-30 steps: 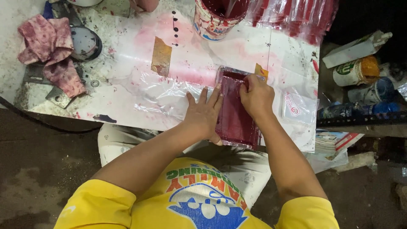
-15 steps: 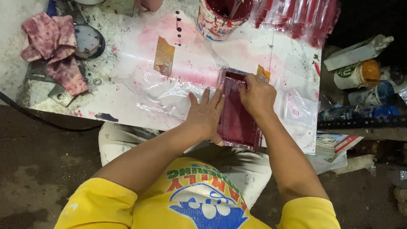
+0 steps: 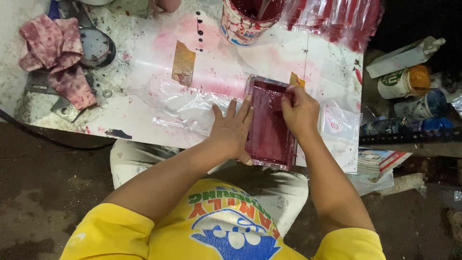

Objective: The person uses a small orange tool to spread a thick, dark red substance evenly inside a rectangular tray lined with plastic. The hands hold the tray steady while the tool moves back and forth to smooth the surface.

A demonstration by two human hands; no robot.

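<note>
**A:** What do we have under our hands?

**B:** A dark red rectangular pouch (image 3: 269, 126), a flat plastic bag filled with red, lies on the white work board (image 3: 144, 72), its near end reaching past the board's front edge toward our lap. Our left hand (image 3: 232, 129) lies flat, fingers spread and straight, pressing on the pouch's left edge and the clear plastic sheet (image 3: 185, 107) beside it. Our right hand (image 3: 301, 111) is curled at the pouch's upper right corner, fingertips bent down and pinching or rubbing the plastic there; we cannot tell whether anything else is held in it.

**A:** Has anything shifted in the last second?

**B:** Very little. The left hand has stayed flat in the same place, and the pouch has not moved. The right hand's fingers have worked slightly at that top corner. We judge we are in the middle of smoothing or closing the pouch, not finishing.

**A:** And the containers?

**B:** A red-splashed paint bucket (image 3: 248, 19) stands at the far edge, dark red liquid inside with a stick in it. To the right, off the board, stand a white can with an orange top (image 3: 403, 81), a white carton (image 3: 403, 57) and blue bottles (image 3: 414, 125); their contents are hidden. Small clear bags (image 3: 337, 120) lie empty beside our right hand. A stained pink rag (image 3: 53, 53) sits far left.
</note>
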